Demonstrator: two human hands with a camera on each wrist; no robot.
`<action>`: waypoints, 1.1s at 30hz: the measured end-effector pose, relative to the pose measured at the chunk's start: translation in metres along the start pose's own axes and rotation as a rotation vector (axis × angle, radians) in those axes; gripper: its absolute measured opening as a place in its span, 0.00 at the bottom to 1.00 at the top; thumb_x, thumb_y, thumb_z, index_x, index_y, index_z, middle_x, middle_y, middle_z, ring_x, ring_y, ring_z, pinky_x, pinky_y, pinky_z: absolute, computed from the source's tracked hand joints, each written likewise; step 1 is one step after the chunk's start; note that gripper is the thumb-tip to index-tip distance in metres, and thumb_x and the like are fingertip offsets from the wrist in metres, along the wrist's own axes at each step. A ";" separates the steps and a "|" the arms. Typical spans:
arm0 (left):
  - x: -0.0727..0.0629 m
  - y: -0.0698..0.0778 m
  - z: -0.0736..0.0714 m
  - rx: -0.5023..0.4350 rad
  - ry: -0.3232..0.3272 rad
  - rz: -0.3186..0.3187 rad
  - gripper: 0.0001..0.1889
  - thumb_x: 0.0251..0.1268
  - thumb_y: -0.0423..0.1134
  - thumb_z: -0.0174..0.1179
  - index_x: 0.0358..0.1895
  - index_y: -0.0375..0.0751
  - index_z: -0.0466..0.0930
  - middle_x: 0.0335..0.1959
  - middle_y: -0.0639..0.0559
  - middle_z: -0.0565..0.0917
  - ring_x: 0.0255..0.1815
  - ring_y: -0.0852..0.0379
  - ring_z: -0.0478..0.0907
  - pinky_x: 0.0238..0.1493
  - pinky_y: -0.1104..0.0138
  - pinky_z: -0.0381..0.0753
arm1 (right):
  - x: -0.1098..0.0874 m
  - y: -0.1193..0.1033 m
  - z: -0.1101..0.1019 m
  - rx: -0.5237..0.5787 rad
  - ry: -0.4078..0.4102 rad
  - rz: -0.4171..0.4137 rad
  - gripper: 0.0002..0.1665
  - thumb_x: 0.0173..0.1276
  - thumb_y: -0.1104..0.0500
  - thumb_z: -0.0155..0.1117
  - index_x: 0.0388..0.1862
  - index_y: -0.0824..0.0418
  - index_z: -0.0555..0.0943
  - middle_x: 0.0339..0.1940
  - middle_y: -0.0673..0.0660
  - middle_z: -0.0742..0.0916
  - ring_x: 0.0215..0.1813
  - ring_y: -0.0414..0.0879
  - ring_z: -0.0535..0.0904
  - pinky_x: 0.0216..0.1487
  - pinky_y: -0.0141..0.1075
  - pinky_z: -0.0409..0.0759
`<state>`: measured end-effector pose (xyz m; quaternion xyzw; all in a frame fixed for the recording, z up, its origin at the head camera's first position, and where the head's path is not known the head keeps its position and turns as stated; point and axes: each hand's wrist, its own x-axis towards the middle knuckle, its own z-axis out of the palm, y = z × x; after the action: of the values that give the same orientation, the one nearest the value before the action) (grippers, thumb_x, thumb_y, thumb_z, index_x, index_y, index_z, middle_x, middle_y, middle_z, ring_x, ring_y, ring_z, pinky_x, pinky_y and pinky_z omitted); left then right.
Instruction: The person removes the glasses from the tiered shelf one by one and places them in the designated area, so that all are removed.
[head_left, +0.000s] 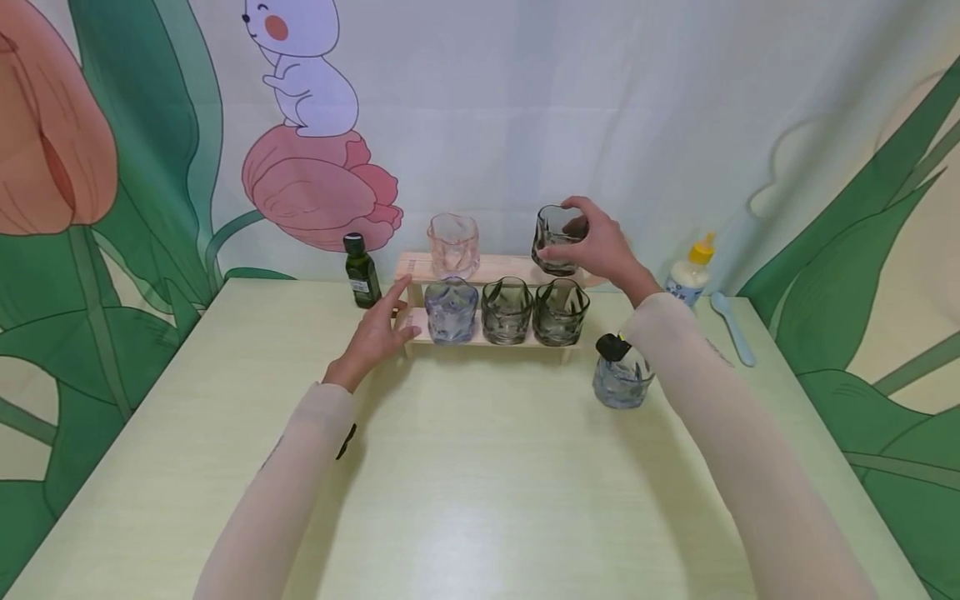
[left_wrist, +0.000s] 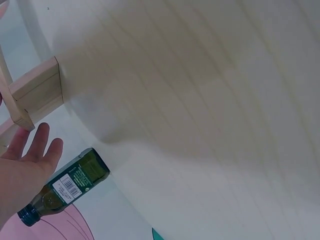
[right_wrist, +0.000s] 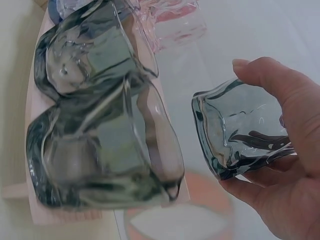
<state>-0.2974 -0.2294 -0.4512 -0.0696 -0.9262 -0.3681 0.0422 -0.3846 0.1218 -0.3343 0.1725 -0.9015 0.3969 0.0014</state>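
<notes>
My right hand [head_left: 600, 246] grips a grey faceted glass [head_left: 551, 250] at the right of the upper tier of a two-tier wooden rack [head_left: 495, 267]. Whether its base touches the board cannot be told. In the right wrist view, thumb and fingers wrap around this glass [right_wrist: 240, 130]. At the rack's left end my left hand [head_left: 375, 333] rests its fingertips, holding nothing. The left wrist view shows those fingers [left_wrist: 39, 142] against the wood edge. A pinkish glass [head_left: 453, 246] stands on the upper tier; a bluish glass [head_left: 452, 312] and two grey glasses [head_left: 507, 312] fill the lower one.
A dark green bottle [head_left: 362, 275] stands left of the rack. On the right are a bluish glass [head_left: 621, 385] partly behind my forearm, a yellow-capped bottle [head_left: 688, 275] and a light blue spoon [head_left: 733, 329]. A printed curtain [head_left: 480, 108] hangs behind the table.
</notes>
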 end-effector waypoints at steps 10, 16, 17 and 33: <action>-0.001 -0.001 -0.002 -0.003 -0.005 -0.013 0.47 0.67 0.33 0.65 0.81 0.57 0.44 0.66 0.32 0.74 0.66 0.34 0.72 0.68 0.41 0.69 | -0.018 0.016 -0.016 0.048 0.033 0.007 0.51 0.59 0.46 0.76 0.76 0.51 0.60 0.62 0.62 0.79 0.63 0.56 0.75 0.64 0.55 0.73; 0.000 -0.002 -0.001 0.003 -0.012 -0.032 0.48 0.67 0.33 0.64 0.82 0.58 0.43 0.67 0.33 0.73 0.67 0.34 0.72 0.69 0.41 0.69 | -0.029 0.026 -0.024 0.046 0.044 0.028 0.51 0.59 0.45 0.76 0.76 0.51 0.60 0.63 0.63 0.78 0.63 0.57 0.74 0.61 0.55 0.74; 0.000 -0.002 -0.001 0.005 -0.012 -0.033 0.48 0.67 0.34 0.64 0.82 0.59 0.43 0.67 0.33 0.73 0.67 0.34 0.72 0.69 0.41 0.69 | -0.032 0.028 -0.025 0.047 0.042 0.032 0.51 0.59 0.45 0.76 0.76 0.51 0.60 0.63 0.64 0.77 0.63 0.57 0.74 0.61 0.56 0.74; 0.000 0.000 0.000 0.003 -0.010 -0.016 0.48 0.67 0.33 0.65 0.82 0.57 0.43 0.66 0.32 0.74 0.67 0.34 0.72 0.68 0.41 0.69 | -0.069 0.059 -0.040 0.005 0.059 0.049 0.52 0.58 0.46 0.77 0.75 0.55 0.60 0.63 0.66 0.79 0.63 0.60 0.75 0.63 0.57 0.73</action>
<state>-0.2977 -0.2297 -0.4511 -0.0640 -0.9275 -0.3666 0.0348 -0.3437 0.2084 -0.3582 0.1388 -0.9040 0.4040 0.0180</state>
